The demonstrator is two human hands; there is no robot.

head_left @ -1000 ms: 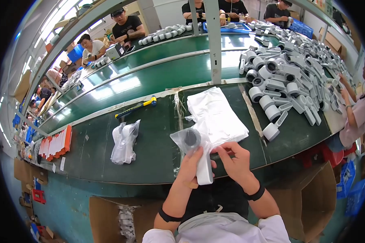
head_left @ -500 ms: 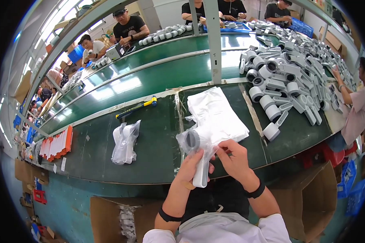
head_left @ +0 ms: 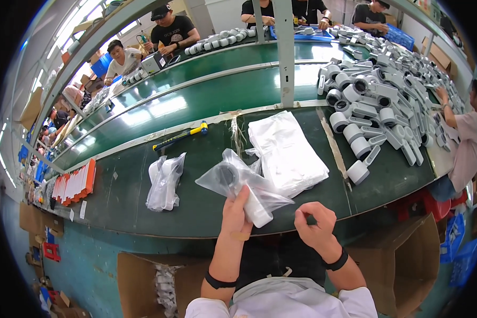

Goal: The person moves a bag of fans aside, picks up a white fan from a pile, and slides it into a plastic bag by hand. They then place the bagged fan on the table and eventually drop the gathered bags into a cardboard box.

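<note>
— Where's the white handled part [head_left: 258, 211]?
— In its clear bag [head_left: 274, 196], above the worktop's [head_left: 196, 222] front edge. The round, dark-ringed head points up and left; the long axis slants down rightward to the handle's end.
— Anything obscured?
— Crinkled film blurs the head. The left hand [head_left: 234, 214] grips bag and handle, thumb showing, other fingers hidden.
— And the right hand [head_left: 317, 222]?
— Just beside the bag's corner, fingers curled narrow toward the thumb.

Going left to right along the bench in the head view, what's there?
Orange-and-white stack, bagged part lying on the bench, bagged part in the left hand, right hand, nearest loose grey-and-white part.
</note>
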